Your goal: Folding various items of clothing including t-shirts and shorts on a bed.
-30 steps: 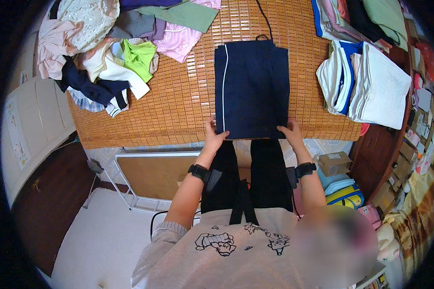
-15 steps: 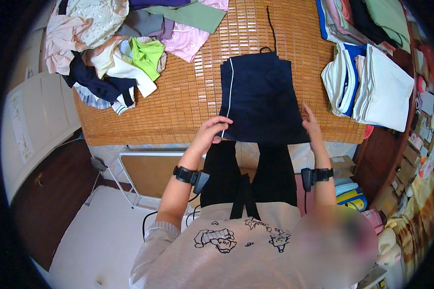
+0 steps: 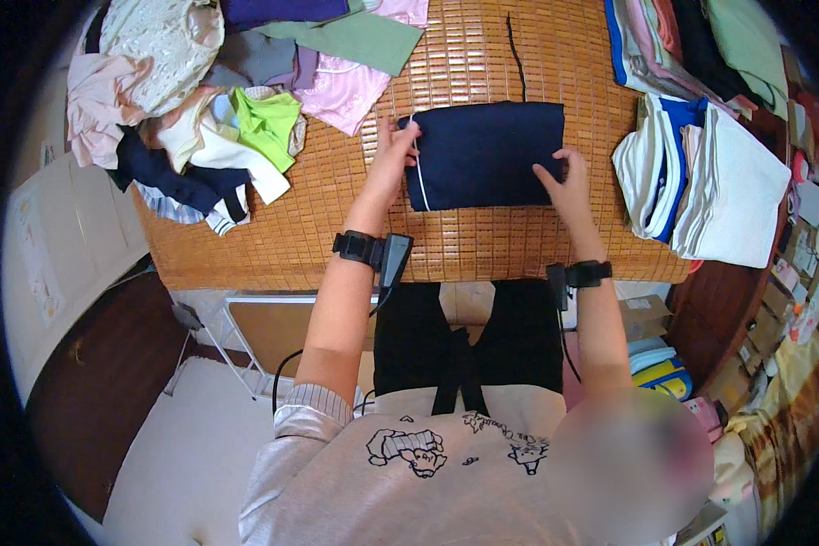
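A navy blue garment [image 3: 491, 155] with a white stripe down its left side lies on the woven mat, folded into a flat, wide rectangle. At its upper left corner, my left hand [image 3: 391, 162] touches the cloth by the stripe, fingers apart. Over the right edge rests my right hand [image 3: 566, 187], thumb on the cloth and index finger curled, with a gap between them. A thin dark cord [image 3: 517, 59] runs away from the garment's far edge; where it meets the cloth is hidden.
A loose heap of mixed clothes, including a lime green piece [image 3: 268, 123], covers the mat [image 3: 337, 237] at the far left. Folded white garments [image 3: 733, 187] stand in a stack at the right. Behind them sits another folded stack [image 3: 678, 45].
The navy garment's near part has been folded away from me, making it shorter front to back. Both hands have moved farther forward, the right one inward onto the cloth.
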`<control>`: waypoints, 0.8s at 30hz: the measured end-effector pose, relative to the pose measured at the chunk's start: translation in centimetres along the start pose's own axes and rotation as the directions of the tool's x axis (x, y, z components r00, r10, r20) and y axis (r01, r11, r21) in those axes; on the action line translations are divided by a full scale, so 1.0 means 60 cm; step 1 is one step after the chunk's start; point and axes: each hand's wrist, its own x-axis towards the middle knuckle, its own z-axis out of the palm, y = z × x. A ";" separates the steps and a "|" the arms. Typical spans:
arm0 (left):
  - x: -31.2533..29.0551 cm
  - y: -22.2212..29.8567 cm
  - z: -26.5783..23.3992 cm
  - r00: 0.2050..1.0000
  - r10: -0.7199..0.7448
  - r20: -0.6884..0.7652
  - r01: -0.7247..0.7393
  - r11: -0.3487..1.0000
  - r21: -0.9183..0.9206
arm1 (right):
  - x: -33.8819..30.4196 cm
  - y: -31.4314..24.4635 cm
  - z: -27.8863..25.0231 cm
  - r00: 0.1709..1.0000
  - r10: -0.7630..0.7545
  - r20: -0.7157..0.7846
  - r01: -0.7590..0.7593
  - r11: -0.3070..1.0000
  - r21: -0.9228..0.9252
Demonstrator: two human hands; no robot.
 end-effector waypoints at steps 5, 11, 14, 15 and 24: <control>-0.005 -0.081 -0.006 0.936 0.346 -0.070 -0.259 0.809 0.528 | -0.020 0.009 0.036 0.969 0.199 -0.145 -0.210 0.976 -0.065; -0.069 -0.141 -0.002 0.996 0.085 -0.036 -0.059 0.880 0.470 | -0.053 0.058 0.059 0.929 0.253 -0.271 -0.262 0.965 0.003; -0.097 -0.136 0.000 0.997 -0.038 -0.069 0.050 0.983 0.179 | -0.068 0.047 0.051 0.905 0.377 -0.199 -0.373 0.926 0.057; -0.106 -0.136 -0.001 0.998 -0.034 -0.061 0.044 0.983 0.180 | -0.074 0.043 0.047 0.903 0.376 -0.207 -0.372 0.926 0.058; -0.201 -0.170 -0.031 0.891 -0.453 0.011 0.453 0.891 0.040 | -0.147 -0.022 -0.031 0.670 0.650 0.358 -0.740 0.622 0.256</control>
